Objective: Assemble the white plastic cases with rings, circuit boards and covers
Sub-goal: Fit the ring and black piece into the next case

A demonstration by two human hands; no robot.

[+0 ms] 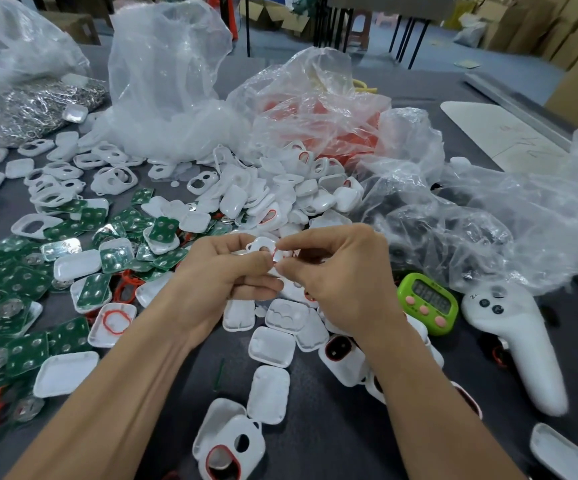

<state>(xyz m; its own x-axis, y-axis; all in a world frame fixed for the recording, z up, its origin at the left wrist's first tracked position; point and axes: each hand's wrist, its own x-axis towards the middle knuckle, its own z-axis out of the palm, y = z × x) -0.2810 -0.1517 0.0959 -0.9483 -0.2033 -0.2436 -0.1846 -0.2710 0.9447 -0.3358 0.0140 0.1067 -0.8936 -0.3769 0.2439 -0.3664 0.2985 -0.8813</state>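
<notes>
Counts of the things lying on a crowded grey work table.

Two hands are showing, the left hand (225, 271) and the right hand (336, 271), and together they are pinching one white case (263, 245) with one red ring (276, 255). One green timer (427, 303) is sitting at the right, and one white handheld controller (516, 341) is lying just beside it. Four clear plastic bags are lying open behind: one of metal parts (38, 109), one of white pieces (166, 81), one of red material (315, 109), one crumpled (488, 209). Green circuit boards (20, 278) are piling up by the dozen at the left, too many to count. White cases and covers (280, 195) are heaping everywhere, likewise beyond counting.
</notes>
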